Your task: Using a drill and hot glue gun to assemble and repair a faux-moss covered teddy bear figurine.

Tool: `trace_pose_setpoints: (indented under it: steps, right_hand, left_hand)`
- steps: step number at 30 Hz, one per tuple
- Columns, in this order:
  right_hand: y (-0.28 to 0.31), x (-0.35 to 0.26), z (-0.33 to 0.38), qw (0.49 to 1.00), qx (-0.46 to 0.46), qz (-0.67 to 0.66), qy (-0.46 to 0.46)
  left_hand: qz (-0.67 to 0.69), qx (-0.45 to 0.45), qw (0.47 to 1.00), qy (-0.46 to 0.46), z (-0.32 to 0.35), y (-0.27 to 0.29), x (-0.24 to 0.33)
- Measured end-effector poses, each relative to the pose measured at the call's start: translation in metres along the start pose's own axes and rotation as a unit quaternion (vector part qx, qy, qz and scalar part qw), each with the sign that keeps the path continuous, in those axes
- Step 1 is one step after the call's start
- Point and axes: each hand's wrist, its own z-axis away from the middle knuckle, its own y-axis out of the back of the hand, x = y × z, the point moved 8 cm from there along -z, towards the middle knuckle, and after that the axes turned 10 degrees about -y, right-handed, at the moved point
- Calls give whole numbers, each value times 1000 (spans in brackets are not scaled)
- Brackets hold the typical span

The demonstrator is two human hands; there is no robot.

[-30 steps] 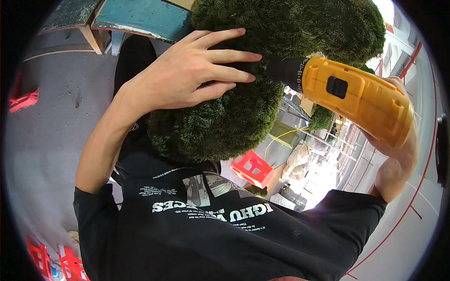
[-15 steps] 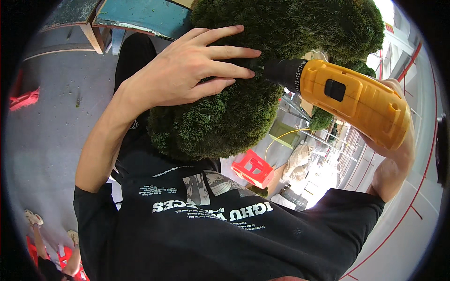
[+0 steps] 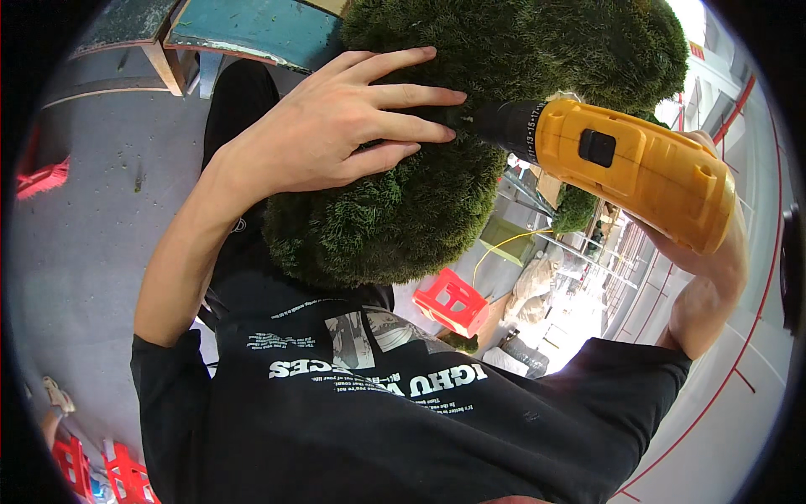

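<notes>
Gripping the yellow drill (image 3: 638, 172), right hand (image 3: 701, 269) aims it leftward; left hand (image 3: 336, 126) fingers splayed on green turf form (image 3: 403, 210).

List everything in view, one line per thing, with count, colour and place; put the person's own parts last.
Turf-covered form: one, dark green, fuzzy, centre and top.
Cordless drill: one, yellow body with a black nose, upper right, its nose against the green turf.
Stools: one red below the form on the floor; more red ones at the lower left edge.
Bench: one, blue-green top on wooden legs, upper left.
Floor: grey, left side; red lines on it at the right.
T-shirt: one, black with white print, bottom.
Left hand: flat on the turf, fingers spread.
Right hand: grips the drill.
</notes>
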Motion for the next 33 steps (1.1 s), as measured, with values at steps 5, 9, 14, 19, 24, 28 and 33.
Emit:
trace_pose_setpoints:
  steps: [5,9,14,19,24,28,33]
  right_hand:
    - [11,-5,-5,999,0,21,27]
    - [18,-15,-11,999,24,23,35]
    - [21,-28,-15,997,57,21,41]
    - [24,-42,-25,992,30,86,87]
    - [13,-52,-44,991,16,96,90]
    - [2,-43,-51,994,19,108,-16]
    - [11,-41,-37,998,34,53,31]
  left_hand:
    - [-11,14,1000,2,-1,2,0]
    - [-11,11,1000,7,-2,1,2]
    - [-1,9,1000,7,-1,0,4]
    - [2,12,1000,2,-1,-1,3]
    - [-11,10,1000,10,-3,1,1]
    - [-16,4,1000,1,-6,0,3]
    - [5,-6,1000,4,-5,1,7]
